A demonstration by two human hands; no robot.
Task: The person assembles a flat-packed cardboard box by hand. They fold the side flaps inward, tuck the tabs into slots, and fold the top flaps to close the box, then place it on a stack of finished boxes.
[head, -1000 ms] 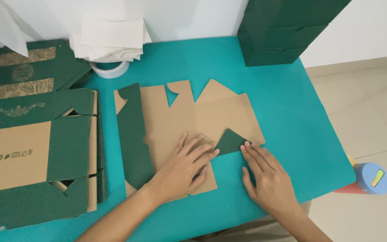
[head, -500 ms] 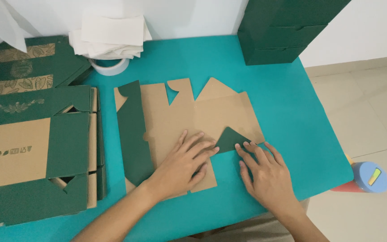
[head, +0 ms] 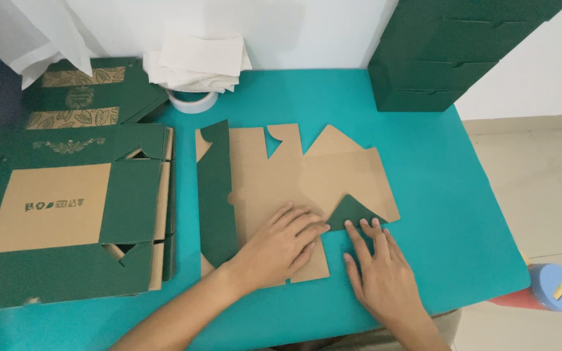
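A flat brown cardboard box blank with dark green flaps lies on the teal table. My left hand presses flat on its near middle panel, fingers spread. My right hand rests flat beside it, fingertips touching a folded-over green triangular flap at the blank's near right corner. A long green side flap lies folded along the blank's left edge. Neither hand grips anything.
A stack of flat green box blanks lies at the left. Assembled green boxes stand at the back right. A tape roll and white paper sheets sit at the back. A blue-lidded container stands on the floor at right.
My right hand slid slightly left and forward onto the green triangular flap's edge. My left hand stayed pressed on the cardboard.
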